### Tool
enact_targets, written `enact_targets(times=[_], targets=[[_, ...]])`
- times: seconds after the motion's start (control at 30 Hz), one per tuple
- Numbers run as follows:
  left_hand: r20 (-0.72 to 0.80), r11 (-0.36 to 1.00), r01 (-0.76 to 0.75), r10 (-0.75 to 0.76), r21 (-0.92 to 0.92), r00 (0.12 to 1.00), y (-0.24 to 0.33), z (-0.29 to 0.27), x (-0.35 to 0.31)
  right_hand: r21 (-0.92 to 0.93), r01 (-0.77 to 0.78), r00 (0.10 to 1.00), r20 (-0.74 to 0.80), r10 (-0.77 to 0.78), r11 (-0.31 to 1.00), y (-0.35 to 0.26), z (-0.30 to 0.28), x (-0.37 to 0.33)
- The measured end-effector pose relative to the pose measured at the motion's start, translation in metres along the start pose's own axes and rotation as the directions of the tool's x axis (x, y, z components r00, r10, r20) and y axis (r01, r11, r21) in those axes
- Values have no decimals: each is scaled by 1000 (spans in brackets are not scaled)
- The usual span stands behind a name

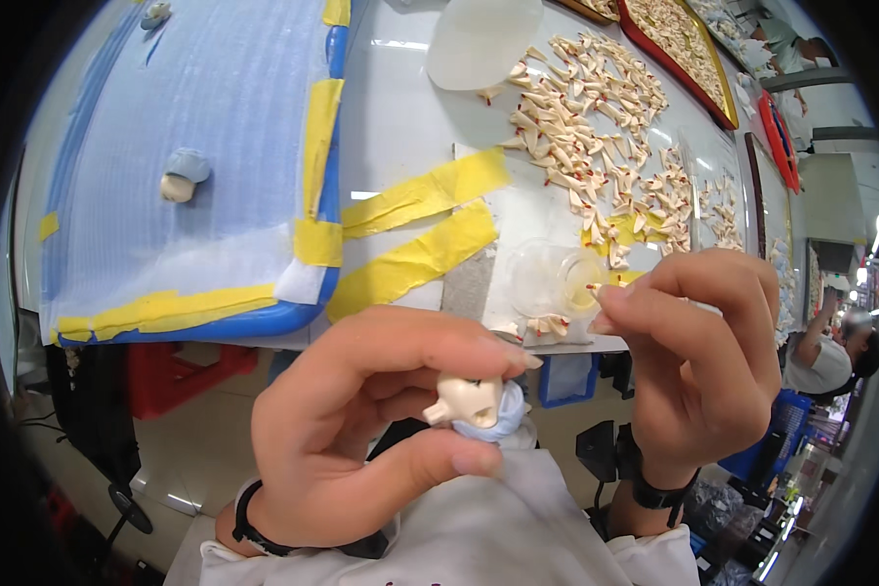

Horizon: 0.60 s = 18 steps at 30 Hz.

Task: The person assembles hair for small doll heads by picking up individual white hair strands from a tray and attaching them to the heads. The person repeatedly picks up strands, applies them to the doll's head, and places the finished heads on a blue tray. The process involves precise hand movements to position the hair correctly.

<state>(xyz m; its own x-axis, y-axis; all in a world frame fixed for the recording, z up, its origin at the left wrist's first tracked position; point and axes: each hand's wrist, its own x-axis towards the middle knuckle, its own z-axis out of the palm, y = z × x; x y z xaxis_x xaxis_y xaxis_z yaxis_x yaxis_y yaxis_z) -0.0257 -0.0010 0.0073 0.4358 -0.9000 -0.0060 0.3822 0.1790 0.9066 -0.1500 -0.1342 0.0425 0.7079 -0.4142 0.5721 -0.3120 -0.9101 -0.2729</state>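
Observation:
My left hand [327, 420] is closed around a small cream and light-blue figure part [471, 402], pinched between thumb and fingers in front of the table edge. A short stub sticks out of its left side, and a small hollow shows in its cream face. To the right, my right hand [703, 352] pinches a tiny cream piece with a red tip [593, 288] between thumb and forefinger. That piece is over a clear round dish [568, 269] with a yellowish inside. A few red-tipped pieces [549, 325] lie by the dish, at the table's near edge.
Many cream, red-tipped pieces [596, 127] are spread across the white table. On the left, a blue tray [254, 320] lined with pale-blue sheeting bears another figure part [183, 176]. Yellow tape [420, 254] crosses the tabletop. A person [830, 352] sits at far right.

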Motion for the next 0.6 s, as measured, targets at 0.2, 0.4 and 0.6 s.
enact_targets(times=[0.2,0.4,0.6], targets=[[95,994,-68,60,85,994,1,-5,4,63,-12,1000,-20,13,998,-3,-1,3],[-26,999,-18,19,38,999,5,12,0,573,-75,991,134,-3,816,-13,-15,-1],[-22,997,16,-14,78,1000,5,15,-3,546,-152,988,70,136,824,-22,-4,-22]])
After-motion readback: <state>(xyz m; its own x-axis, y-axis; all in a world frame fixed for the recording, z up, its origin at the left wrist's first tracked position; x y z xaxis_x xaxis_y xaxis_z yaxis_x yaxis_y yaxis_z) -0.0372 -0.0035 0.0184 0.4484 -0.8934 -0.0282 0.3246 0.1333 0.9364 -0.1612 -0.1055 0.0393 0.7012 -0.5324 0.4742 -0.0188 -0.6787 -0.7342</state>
